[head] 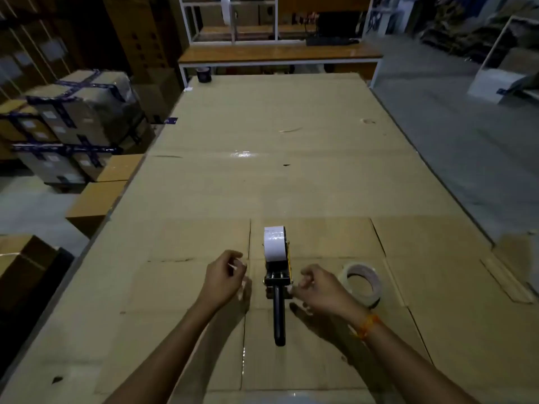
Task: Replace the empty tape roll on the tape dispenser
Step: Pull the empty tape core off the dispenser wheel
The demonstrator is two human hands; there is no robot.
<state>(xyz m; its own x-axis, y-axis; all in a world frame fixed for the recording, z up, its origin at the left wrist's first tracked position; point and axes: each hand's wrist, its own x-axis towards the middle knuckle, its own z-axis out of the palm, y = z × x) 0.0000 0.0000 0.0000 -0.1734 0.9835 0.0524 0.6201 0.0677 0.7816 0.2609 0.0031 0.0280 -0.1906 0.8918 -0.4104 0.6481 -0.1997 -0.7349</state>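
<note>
Both hands, left (224,277) and right (319,288), loosely curled, empty grip, flank the tape dispenser (277,275).

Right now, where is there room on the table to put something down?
Crowded near the hands: the tape dispenser stands between the left hand and right hand, with a tape roll just right. The cardboard table beyond the dispenser is bare up to the dark roll.

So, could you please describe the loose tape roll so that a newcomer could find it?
Start at the cardboard-covered table. Near its front, right of the tape dispenser, the loose roll lies beyond the right hand: pale, near-empty.
</note>
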